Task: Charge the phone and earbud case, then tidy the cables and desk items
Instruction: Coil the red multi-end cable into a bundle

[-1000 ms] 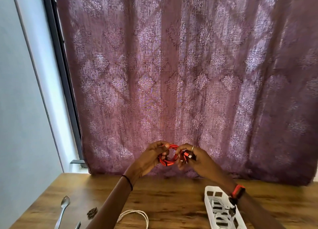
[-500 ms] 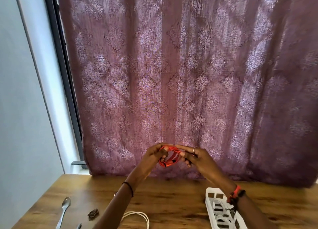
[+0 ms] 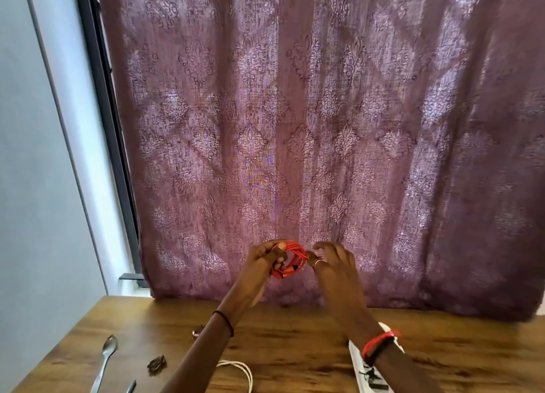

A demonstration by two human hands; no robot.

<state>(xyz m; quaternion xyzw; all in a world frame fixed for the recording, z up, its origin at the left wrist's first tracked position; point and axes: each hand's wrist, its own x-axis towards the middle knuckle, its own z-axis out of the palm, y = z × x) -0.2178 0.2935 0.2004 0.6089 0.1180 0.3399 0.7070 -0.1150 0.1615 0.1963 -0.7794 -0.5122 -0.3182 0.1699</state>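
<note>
Gripping the coiled red cable (image 3: pixel 290 260) in the left hand (image 3: pixel 264 263), raised over the far edge of the desk (image 3: pixel 295 348); right hand (image 3: pixel 336 263) just beside the coil, hold unclear. Could spring open if released untied, tangling with the white cable (image 3: pixel 244 369) at the near edge.

I've got the red cable (image 3: pixel 298 252) coiled up in my left hand (image 3: pixel 261 264), right hand (image 3: pixel 334 264) at its edge, power strip (image 3: pixel 357 367) below that wrist.
</note>
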